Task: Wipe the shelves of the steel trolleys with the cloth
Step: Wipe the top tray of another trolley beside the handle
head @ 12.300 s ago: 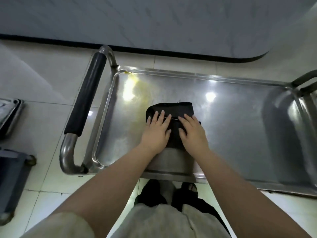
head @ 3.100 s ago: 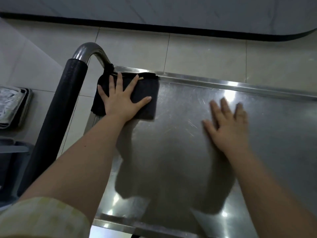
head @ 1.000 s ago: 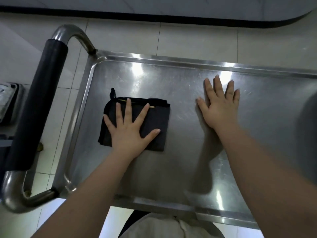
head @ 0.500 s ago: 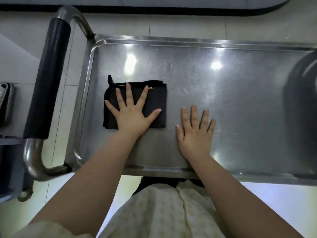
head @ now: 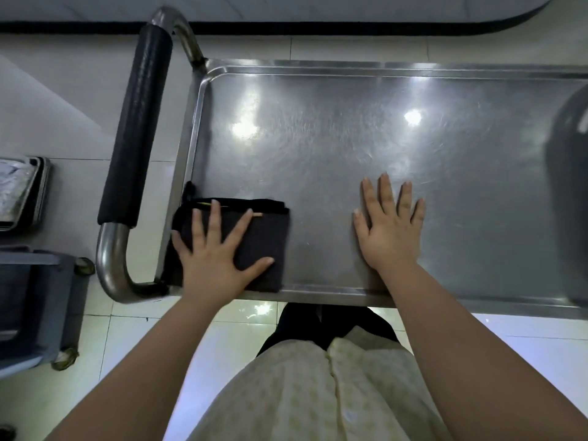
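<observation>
A folded black cloth [head: 267, 237] lies in the near left corner of the steel trolley's top shelf [head: 350, 132], against the left rim. My left hand [head: 216, 259] presses flat on it with fingers spread. Flat on the bare steel to the right of the cloth rests my right hand [head: 388, 227], fingers straight and apart from the cloth. The shelf surface shows fine scratches and light glare.
The trolley's handle with a black foam grip [head: 136, 122] runs along the left end. On the tiled floor to the left stand a dark wheeled cart [head: 35, 303] and stacked trays [head: 22, 189]. A dark rounded shape [head: 569, 198] covers the shelf's right end.
My left hand has slid the cloth toward me and left, from the shelf's left middle into the near left corner. My right hand stays flat on the steel, now farther from the cloth.
</observation>
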Demonstrator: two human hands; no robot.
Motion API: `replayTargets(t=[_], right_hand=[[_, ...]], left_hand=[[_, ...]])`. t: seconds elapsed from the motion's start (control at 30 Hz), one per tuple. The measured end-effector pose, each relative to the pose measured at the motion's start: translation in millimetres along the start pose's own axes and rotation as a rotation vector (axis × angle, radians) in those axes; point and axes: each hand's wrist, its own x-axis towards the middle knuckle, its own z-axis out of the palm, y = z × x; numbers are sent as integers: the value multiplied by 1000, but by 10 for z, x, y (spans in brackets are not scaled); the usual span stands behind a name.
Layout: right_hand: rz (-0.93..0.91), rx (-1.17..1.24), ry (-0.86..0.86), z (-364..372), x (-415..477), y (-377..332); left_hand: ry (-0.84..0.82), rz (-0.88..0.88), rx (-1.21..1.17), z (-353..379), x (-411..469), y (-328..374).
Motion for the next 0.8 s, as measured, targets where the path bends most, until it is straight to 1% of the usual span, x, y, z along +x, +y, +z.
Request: replayTargets(t=[0.07,0.13,0.2,0.27,0.33,0.37,0.43,0.47,0.5,0.57,0.63,0.73,0.8], right_hand=[[1,-16,4,4,-1,-20],[12,-33,8,7,-19,-56],[32,-43,14,15,-47,-103],[42,-49,-10,11,-73,-132],[-2,-51,-32,-22,-64,-102],[-48,-49,-48,-56,-49,-36],[-150,-87,-80,-146,3,249],[-163,-118,-92,-192,15,477],[-140,-126,-102,-241,1,757],[-35,-83,-97,-333,-116,1373],[30,-62,-101,-412,-308,1839],[41,-121,-98,-390,-398,2024],[40,-137,-90,-362,-387,1995]], left_hand=[[-10,-2,5,-41,-2,-131],[-13,-16,27,-26,-12,-78],[-14,-23,44,38,-9,191],[-19,56,60,122,-17,616],[-3,125,53,162,-6,983],[9,133,39,167,10,1079],[29,119,17,173,38,1109],[36,110,14,172,41,1086],[38,101,18,170,39,1065],[37,84,33,165,46,1058],[32,80,37,174,30,1095],[19,31,32,201,-23,1239],[1,-8,18,233,-87,1543]])
